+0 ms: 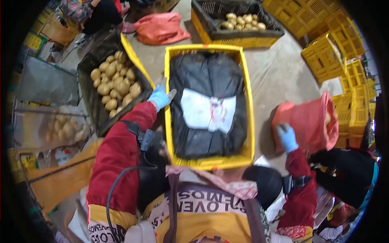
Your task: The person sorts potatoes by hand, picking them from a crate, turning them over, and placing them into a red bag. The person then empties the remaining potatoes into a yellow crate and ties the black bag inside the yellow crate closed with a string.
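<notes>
A yellow crate [250,121] stands in front of me, with black lining [194,141] folded over its contents and a white printed sheet [202,109] on top. My left hand [161,97], in a blue glove, rests at the crate's left rim with its fingers apart; no object shows in it. To the right, my right hand [287,137], also gloved in blue, is closed beside a red sack [300,121]. Its fingers are curled, and what they hold, if anything, is too small to make out.
Potatoes [115,81] fill a black-lined crate [91,105] at the left. Another potato crate [259,42] and a red sack [160,28] lie beyond. Yellow crates [324,56] are stacked at the right. People sit at the upper left and lower right.
</notes>
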`<state>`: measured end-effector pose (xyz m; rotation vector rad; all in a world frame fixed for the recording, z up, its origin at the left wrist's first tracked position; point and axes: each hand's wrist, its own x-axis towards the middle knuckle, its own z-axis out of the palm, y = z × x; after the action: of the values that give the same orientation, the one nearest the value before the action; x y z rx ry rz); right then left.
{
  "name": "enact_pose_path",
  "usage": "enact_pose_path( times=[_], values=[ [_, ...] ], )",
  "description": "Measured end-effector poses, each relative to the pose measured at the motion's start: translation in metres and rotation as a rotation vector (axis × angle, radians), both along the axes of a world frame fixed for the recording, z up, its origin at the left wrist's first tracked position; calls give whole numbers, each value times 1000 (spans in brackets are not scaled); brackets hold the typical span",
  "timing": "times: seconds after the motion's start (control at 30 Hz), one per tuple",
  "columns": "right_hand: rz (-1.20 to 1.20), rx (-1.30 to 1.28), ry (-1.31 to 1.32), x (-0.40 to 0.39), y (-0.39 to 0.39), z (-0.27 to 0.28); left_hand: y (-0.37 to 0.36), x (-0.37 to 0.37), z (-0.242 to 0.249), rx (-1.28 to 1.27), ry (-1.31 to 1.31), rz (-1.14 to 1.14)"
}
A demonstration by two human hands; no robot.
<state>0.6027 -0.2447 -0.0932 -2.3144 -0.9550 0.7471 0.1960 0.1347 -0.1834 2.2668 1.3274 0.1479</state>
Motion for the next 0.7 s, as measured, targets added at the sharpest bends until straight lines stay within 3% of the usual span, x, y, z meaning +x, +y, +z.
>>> enact_pose_path(
  times=[0.03, 0.07, 0.1, 0.17, 0.2, 0.23, 0.27, 0.33, 0.37, 0.43, 0.5, 0.57, 0.6, 0.63, 0.7],
  values=[
    [-38, 13, 69, -7, 4, 6, -15, -11, 15, -56, 66, -70],
    [-72, 84, 208, 7, 1, -21, -30, -16, 38, -50, 139, -151],
    [-120, 103, 466, -1, 10, -16, -44, -21, 52, -51, 209, -235],
    [18, 86, 510, -18, 33, -18, -51, -22, 63, -84, 348, -305],
    [141, 70, 494, -17, 45, -26, -50, -20, 71, -112, 348, -327],
    [439, 18, 81, -11, 62, -40, -48, -16, 76, -140, 346, -346],
    [523, -36, 49, -22, 79, -33, -48, -13, 76, -136, 346, -339],
    [670, -159, 5, -60, 110, 2, -52, -4, 69, -256, 58, -234],
    [797, -107, -66, -63, 124, -11, -55, 0, 65, -257, 60, -230],
    [956, -1, -128, -71, 149, -38, -65, 9, 55, -538, -246, -128],
    [774, -53, -287, -89, 160, -57, -79, 17, 45, -476, -286, -214],
    [648, -136, -343, -99, 171, -77, -85, 29, 46, -285, -132, -392],
    [500, -162, -280, -102, 172, -81, -83, 36, 46, 74, -32, -671],
    [352, -191, -215, -105, 174, -85, -83, 42, 26, 166, 15, -666],
    [322, -210, -210, -112, 179, -90, -84, 61, 7, 341, -85, -645]
  ],
)
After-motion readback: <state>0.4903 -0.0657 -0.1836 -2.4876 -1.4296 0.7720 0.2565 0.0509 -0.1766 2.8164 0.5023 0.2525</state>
